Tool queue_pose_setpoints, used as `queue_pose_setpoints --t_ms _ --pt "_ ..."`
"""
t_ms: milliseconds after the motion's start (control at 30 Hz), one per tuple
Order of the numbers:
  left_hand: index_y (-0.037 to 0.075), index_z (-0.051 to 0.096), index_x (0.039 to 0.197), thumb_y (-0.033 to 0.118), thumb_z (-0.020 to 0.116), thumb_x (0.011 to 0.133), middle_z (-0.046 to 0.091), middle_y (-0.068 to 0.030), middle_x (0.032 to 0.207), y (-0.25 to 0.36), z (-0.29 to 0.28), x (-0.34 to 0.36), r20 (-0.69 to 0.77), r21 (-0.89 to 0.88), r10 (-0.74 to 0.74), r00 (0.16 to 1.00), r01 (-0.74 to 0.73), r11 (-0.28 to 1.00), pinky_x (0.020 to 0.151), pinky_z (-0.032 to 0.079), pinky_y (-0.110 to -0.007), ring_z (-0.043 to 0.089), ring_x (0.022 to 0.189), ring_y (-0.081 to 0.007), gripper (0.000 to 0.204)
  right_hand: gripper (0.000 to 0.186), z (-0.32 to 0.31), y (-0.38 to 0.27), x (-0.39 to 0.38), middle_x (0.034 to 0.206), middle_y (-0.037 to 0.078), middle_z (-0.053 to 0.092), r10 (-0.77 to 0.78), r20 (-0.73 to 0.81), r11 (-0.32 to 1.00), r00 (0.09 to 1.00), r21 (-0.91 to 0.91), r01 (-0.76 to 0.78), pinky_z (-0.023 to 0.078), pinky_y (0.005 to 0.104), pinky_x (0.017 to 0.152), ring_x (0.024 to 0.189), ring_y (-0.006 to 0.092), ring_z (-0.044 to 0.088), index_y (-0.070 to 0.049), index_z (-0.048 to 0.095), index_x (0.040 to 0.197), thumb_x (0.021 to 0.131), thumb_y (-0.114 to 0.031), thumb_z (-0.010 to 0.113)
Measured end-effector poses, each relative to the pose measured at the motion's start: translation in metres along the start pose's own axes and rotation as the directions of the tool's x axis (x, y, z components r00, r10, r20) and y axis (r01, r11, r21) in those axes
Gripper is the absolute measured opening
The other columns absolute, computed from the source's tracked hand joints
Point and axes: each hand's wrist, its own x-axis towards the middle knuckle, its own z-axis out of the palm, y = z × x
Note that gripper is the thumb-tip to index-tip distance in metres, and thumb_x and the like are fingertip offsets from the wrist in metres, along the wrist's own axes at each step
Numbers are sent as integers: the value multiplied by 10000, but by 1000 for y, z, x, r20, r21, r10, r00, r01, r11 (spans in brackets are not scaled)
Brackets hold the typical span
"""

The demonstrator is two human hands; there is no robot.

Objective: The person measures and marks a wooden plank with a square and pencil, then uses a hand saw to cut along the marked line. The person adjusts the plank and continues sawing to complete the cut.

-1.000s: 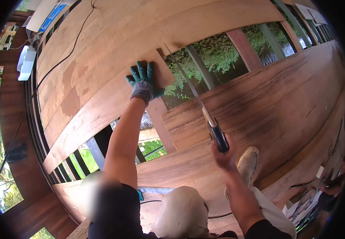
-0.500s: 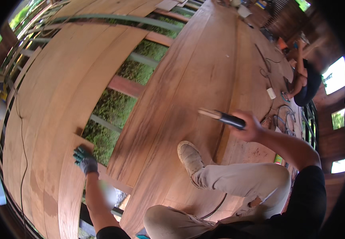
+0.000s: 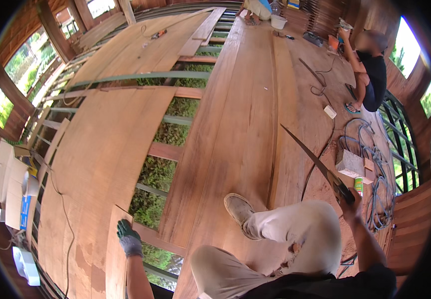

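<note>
My right hand (image 3: 351,203) is closed round the dark handle of a handsaw (image 3: 311,155). Its long, tapering blade points up and away to the left, above the floorboards and apart from them. On my left hand (image 3: 129,239) is a green and grey glove. Its fingers lie along the top of a narrow plank (image 3: 118,249), close to the plank's far end and right edge; the thumb is not clearly visible. That plank rests over the wide laid boards (image 3: 101,144), beside a gap in the floor. My bent legs and one shoe (image 3: 239,209) are between my hands.
Greenery shows through the gap between joists (image 3: 165,151). At right lie a pale block (image 3: 350,163), a green can (image 3: 359,186) and coiled hoses (image 3: 377,199). Another person (image 3: 373,74) crouches at the far right. A cord (image 3: 63,209) crosses the left boards, near open cartons (image 3: 13,199).
The saw has swung from a foreshortened, blurred position to show its blade lengthwise, and my right hand has moved right and nearer me. My left hand stays on the plank; the view has shifted.
</note>
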Motion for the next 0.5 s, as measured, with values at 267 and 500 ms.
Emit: queue_pose_setpoints --t_ms 267,500 --pt "-44 405 1468 103 593 824 428 -295 1494 76 -118 -86 -46 -85 166 985 -170 982 1168 315 -540 405 1399 -446 687 85 33 -47 23 749 12 593 -23 -78 953 997 300 46 441 267 618 702 88 541 -27 639 940 857 -39 649" --pt "-30 445 1442 112 558 814 465 -289 1473 168 -142 -152 7 -160 207 978 -203 966 1160 319 -542 428 1390 -435 654 132 105 -132 67 734 53 628 -131 118 897 984 438 67 481 316 639 696 114 583 -37 638 904 791 -90 682"
